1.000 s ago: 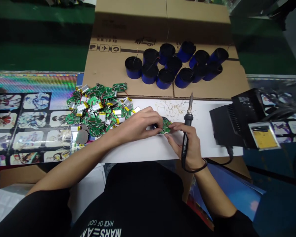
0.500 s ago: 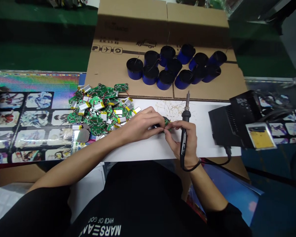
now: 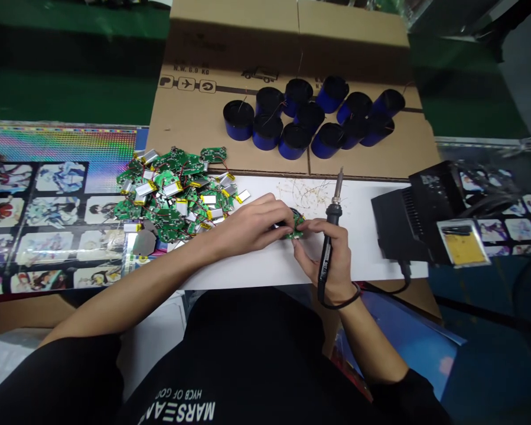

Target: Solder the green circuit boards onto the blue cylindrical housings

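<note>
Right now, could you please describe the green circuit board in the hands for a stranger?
On the white sheet lies a heap of green circuit boards. Right of it, one small board sits apart, pinched between the left hand and right hand.

"N.W. 6.9 KG" printed on the cardboard carton; "HYCB OF GOD" and "MARS…" across the black shirt.
</note>
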Motion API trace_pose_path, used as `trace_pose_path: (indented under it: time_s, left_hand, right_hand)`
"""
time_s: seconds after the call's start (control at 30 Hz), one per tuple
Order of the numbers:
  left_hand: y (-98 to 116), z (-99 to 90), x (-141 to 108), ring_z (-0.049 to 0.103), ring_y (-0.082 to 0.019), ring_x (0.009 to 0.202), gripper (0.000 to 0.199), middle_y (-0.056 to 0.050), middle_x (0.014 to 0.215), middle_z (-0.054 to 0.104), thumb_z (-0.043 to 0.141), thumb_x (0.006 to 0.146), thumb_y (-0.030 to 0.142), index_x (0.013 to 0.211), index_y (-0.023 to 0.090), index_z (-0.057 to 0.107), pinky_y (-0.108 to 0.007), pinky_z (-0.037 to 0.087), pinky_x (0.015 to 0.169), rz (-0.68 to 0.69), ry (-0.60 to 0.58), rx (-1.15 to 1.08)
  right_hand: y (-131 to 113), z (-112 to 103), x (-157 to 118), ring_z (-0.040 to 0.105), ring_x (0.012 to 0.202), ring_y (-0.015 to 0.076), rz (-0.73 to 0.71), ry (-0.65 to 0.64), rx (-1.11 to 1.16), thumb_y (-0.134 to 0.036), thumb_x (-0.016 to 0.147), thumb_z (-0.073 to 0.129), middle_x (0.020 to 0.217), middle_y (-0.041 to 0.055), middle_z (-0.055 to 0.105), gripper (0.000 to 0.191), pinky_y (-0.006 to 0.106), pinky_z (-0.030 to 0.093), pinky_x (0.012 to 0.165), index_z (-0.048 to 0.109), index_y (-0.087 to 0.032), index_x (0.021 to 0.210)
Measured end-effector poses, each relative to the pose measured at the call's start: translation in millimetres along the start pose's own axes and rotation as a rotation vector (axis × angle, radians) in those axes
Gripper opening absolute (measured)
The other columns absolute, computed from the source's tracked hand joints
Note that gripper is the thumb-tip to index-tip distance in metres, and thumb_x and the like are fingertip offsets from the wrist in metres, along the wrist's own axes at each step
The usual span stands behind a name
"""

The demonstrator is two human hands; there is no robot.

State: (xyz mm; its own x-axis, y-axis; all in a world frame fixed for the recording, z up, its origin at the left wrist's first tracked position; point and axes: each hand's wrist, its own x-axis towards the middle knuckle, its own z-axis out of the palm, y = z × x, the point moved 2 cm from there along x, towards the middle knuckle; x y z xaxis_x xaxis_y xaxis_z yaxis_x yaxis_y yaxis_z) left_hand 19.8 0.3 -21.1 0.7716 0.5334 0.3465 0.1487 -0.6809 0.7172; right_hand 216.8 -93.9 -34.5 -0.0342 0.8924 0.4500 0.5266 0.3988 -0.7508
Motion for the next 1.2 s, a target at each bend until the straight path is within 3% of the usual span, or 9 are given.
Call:
trace_pose_path:
  time_s: [0.27,0.47,0.67,0.73,0.77,0.83,0.9,1.0,1.2]
  left_hand:
    - [2,0.6,2,0.064,-0.022,0.106,0.013,-0.009,0.114,0.077,0.055,0.112,0.026,0.107,0.020,0.065,-0.037,0.053,0.095,0.061,-0.010,0.131]
    - [2,5.1,2,0.063,-0.022,0.103,0.008,-0.007,0.120,0.079,0.058,0.110,0.021,0.110,0.018,0.065,-0.036,0.054,0.092,0.163,0.064,0.303]
    - [4,4.7,4,0.062,-0.023,0.102,0.011,-0.007,0.119,0.079,0.058,0.110,0.024,0.108,0.018,0.067,-0.035,0.054,0.089,0.150,0.039,0.352]
    - [5,4.0,4,0.062,-0.023,0.102,0.012,-0.007,0.119,0.079,0.058,0.110,0.024,0.108,0.018,0.068,-0.035,0.054,0.089,0.133,0.036,0.343]
    - [6,3.9,4,0.063,-0.022,0.102,0.012,-0.007,0.120,0.079,0.058,0.110,0.023,0.108,0.018,0.068,-0.035,0.053,0.090,0.123,0.036,0.331]
    - [6,4.0,5,0.063,-0.022,0.103,0.012,-0.008,0.119,0.079,0.057,0.110,0.022,0.108,0.018,0.068,-0.035,0.053,0.090,0.103,0.036,0.306]
    - [6,4.5,5,0.063,-0.022,0.104,0.012,-0.008,0.119,0.079,0.057,0.109,0.022,0.107,0.018,0.069,-0.036,0.054,0.091,0.089,0.035,0.289]
    - [7,5.2,6,0.063,-0.022,0.102,0.012,-0.008,0.117,0.079,0.058,0.108,0.021,0.105,0.018,0.069,-0.036,0.054,0.091,0.076,0.043,0.282]
    - [8,5.4,7,0.062,-0.022,0.099,0.009,-0.007,0.114,0.079,0.059,0.107,0.020,0.105,0.018,0.068,-0.035,0.056,0.090,0.095,0.076,0.279]
  right_hand:
    - [6,-10,5,0.076,0.117,0.0243,-0.002,-0.028,0.038,-0.012,0.094,0.077,0.119,0.0074,0.073,0.047,0.048,0.064,0.104,0.055,-0.029,0.132]
    - [11,-14,10,0.077,0.120,0.0237,-0.007,-0.056,0.044,-0.013,0.096,0.075,0.122,0.0073,0.077,0.042,0.048,0.065,0.107,0.057,-0.029,0.131]
    - [3,-22,8,0.076,0.125,0.0249,-0.006,-0.068,0.048,-0.015,0.098,0.073,0.128,0.0098,0.078,0.032,0.048,0.063,0.108,0.061,-0.026,0.126]
    - [-4,-30,5,0.080,0.113,0.0245,0.036,-0.011,0.065,-0.025,0.105,0.065,0.115,0.0078,0.082,0.013,0.046,0.064,0.101,0.066,-0.025,0.118]
    - [-7,-34,4,0.082,0.099,0.0232,0.065,0.043,0.090,-0.034,0.108,0.060,0.101,0.0053,0.082,0.014,0.044,0.065,0.093,0.068,-0.025,0.115]
    - [-13,-42,0,0.073,0.066,0.0188,0.140,0.182,0.175,-0.054,0.109,0.055,0.074,-0.0018,0.073,0.032,0.038,0.061,0.069,0.068,-0.026,0.117]
    - [-18,-48,-4,0.060,0.051,0.0153,0.206,0.308,0.263,-0.066,0.102,0.059,0.069,-0.0060,0.065,0.045,0.031,0.051,0.051,0.064,-0.029,0.127]
    - [-22,-54,-13,0.062,0.053,0.0146,0.253,0.344,0.305,-0.057,0.099,0.068,0.082,-0.0028,0.068,0.038,0.028,0.048,0.043,0.065,-0.028,0.125]
    - [-23,-69,-42,0.068,0.055,0.0159,0.218,0.181,0.115,-0.029,0.096,0.072,0.080,0.0018,0.073,0.014,0.030,0.055,0.046,0.074,-0.022,0.109]
